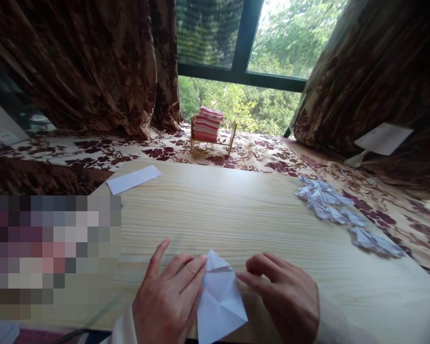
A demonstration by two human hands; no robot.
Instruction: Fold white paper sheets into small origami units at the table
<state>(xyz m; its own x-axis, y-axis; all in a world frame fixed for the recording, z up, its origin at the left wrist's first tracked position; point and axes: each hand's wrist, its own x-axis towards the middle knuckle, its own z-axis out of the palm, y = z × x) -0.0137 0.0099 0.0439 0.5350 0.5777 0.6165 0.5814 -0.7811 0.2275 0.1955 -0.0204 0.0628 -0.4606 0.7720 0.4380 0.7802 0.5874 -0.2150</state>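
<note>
A partly folded sheet of white paper [221, 298] lies near the front edge of the wooden table, its pointed top away from me and creases across its middle. My left hand [170, 291] rests on the paper's left edge, fingers stretched out and pressing it against the tabletop. On the other side, my right hand [281, 286] has its fingers curled, with the thumb and forefinger close to the paper's right edge. Whether those fingertips touch the paper or pinch anything, I cannot make out.
Several folded white paper pieces [329, 203] lie along the table's right side. A flat white paper strip [134, 179] rests at the back left. Beyond the table [200, 205], a small wooden stand [192, 138] holds stacked red-and-white cloths [208, 125]. A blurred patch covers the left.
</note>
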